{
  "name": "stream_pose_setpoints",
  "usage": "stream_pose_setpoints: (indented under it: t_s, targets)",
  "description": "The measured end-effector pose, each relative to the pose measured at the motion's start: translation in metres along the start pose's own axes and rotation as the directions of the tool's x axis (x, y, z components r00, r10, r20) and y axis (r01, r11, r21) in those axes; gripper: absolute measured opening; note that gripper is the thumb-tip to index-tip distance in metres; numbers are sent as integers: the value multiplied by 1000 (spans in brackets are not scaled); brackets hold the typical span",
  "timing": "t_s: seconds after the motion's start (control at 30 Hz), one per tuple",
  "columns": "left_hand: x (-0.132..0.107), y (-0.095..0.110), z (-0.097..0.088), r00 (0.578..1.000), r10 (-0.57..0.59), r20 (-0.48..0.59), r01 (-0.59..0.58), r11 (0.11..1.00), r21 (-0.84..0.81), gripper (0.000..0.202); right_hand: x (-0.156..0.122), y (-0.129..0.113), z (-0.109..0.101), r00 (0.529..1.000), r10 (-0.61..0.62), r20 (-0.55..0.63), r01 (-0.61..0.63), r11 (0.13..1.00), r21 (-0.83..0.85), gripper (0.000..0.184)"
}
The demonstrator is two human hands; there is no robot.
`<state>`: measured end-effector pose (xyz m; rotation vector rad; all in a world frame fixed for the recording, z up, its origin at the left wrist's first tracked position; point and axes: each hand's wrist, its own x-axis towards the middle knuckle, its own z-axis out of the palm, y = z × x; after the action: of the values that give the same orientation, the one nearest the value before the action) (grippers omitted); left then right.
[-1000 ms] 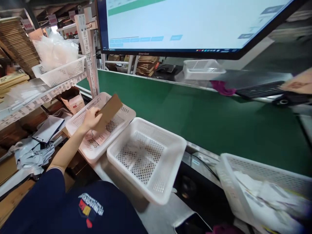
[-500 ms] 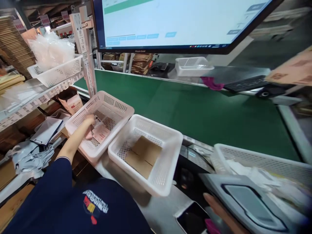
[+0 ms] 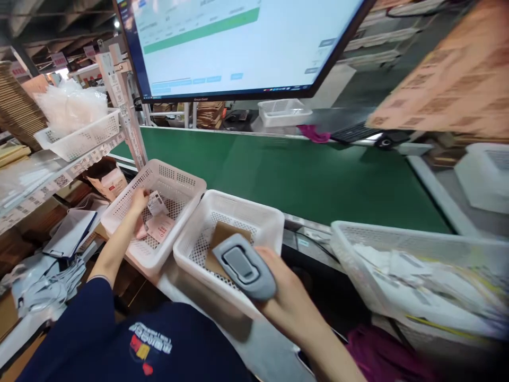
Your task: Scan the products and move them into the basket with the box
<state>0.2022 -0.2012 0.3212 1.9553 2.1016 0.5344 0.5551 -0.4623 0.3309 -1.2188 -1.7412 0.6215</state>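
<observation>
My left hand reaches into the left plastic basket, its fingers closed at the edge of a small packet with a white label. The packet is tipped up, label side showing. Below it in the same basket lie pink printed packets. My right hand is wrapped round a grey handheld scanner, held over the middle white basket. Brown cardboard lies in that basket, partly hidden by the scanner.
A green conveyor belt runs behind the baskets, under a large monitor. At right stands a white basket of bagged items. On the left are a shelf with a basket of clear bags and a clipboard.
My right hand has brought the scanner left from the right side to above the middle basket. The labelled packet at my left hand is now tipped up. The view has shifted right.
</observation>
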Motion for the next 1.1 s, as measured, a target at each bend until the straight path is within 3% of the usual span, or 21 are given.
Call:
stream_pose_setpoints:
  t_s: [0.1, 0.2, 0.27, 0.4, 0.5, 0.57, 0.63, 0.73, 0.83, 0.97, 1.03, 1.1]
  targets:
    - [-10, 34, -18, 962, 224, -154, -243, 963, -113, 21, 21, -24, 13, 991, 50, 123, -30, 986, -164, 39]
    - [-33, 70, -28, 850, 451, -274, -518, 812, -271, 24, 44, -46, 23, 958, 226, 180, -130, 893, -431, 60]
    - [-49, 89, -25, 825, 503, -258, -565, 749, -346, 26, 56, -52, 26, 934, 304, 186, -166, 833, -528, 63]
    - [-56, 106, 1, 854, 510, -108, -499, 740, -450, 25, 56, -41, 23, 932, 320, 171, -187, 828, -529, 60]
    - [-41, 96, 18, 877, 467, 111, -407, 847, -342, 32, 37, -17, 18, 946, 295, 138, -190, 843, -504, 55]
    - [-31, 78, 22, 916, 344, 206, -332, 939, -90, 39, 21, -1, 14, 948, 301, 98, -215, 838, -501, 51]
    - [-24, 56, 22, 951, 183, 250, -228, 959, 165, 42, 8, 12, 12, 947, 312, 74, -239, 840, -488, 48]
    - [-25, 23, 23, 933, 28, 360, -151, 936, 319, 40, -3, 21, 13, 946, 313, 79, -247, 860, -447, 47]
    - [-32, 6, 25, 893, -19, 450, -158, 923, 351, 31, -3, 21, 19, 945, 311, 103, -245, 880, -408, 47]
    - [-36, 7, 12, 897, 68, 436, -215, 931, 296, 15, 6, 19, 21, 951, 284, 123, -234, 921, -312, 44]
    - [-37, 14, -4, 911, 241, 334, -321, 924, 206, 16, 12, 19, 18, 961, 252, 112, -223, 949, -221, 38]
    - [-40, 20, -18, 855, 488, 177, -508, 856, 94, 15, 20, 18, 14, 973, 207, 100, -197, 975, -102, 30]
